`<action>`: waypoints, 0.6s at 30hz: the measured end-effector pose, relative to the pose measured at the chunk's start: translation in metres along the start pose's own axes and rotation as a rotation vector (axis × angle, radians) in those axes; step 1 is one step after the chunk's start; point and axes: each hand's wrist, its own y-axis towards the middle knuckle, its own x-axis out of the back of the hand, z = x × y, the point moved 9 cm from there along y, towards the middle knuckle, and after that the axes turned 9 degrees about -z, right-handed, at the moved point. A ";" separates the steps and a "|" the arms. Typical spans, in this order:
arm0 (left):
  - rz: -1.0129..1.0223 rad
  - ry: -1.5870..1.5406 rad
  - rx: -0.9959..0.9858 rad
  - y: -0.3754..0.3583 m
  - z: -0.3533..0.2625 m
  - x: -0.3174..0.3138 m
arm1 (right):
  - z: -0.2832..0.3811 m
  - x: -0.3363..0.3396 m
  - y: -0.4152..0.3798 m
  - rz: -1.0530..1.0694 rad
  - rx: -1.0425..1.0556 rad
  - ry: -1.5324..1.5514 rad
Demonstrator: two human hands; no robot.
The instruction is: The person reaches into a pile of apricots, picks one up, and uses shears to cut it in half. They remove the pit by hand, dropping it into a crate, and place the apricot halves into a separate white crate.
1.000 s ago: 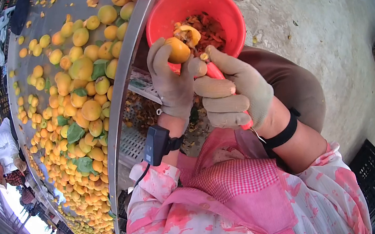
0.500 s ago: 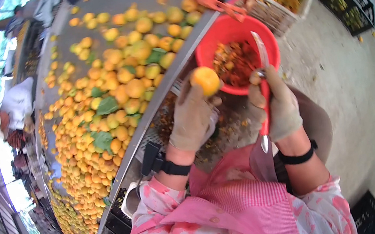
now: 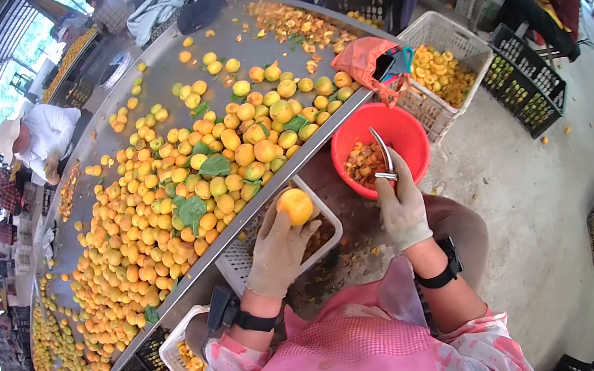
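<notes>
Running on a metal tabletop in a roofed work area, concrete floor; near edge cuts diagonally from lower left up to the near-right corner. Fruit pile sits heaped along that edge, thinning toward the far edge; cut scraps lie by the right end. Left grip is curled round an orange-yellow fruit, off the tabletop, just outside the near edge. Right grip is closed round a curved metal tool, its blade over the red bucket, which stands below the near-right corner with scraps inside. In the way: orange bag covers that corner; left grip blocks part of a white crate under the near edge. Dark cloth on the far-right corner. Off the right end: pale crate of cut fruit, black crate beside it. Count: one fruit held, one tool, one bucket, at least three big leaves on the pile; pile itself too dense to count. One person in white past the far edge; background people too small to count.
</notes>
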 end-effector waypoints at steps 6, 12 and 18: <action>-0.005 -0.172 0.038 -0.040 -0.003 0.025 | 0.022 -0.007 -0.017 -0.032 0.076 -0.308; -0.044 -0.163 0.022 -0.067 -0.011 0.033 | 0.042 -0.027 -0.053 0.121 0.102 -0.067; -0.069 0.033 -0.016 -0.084 -0.024 0.033 | 0.007 -0.054 -0.086 0.372 -0.191 0.207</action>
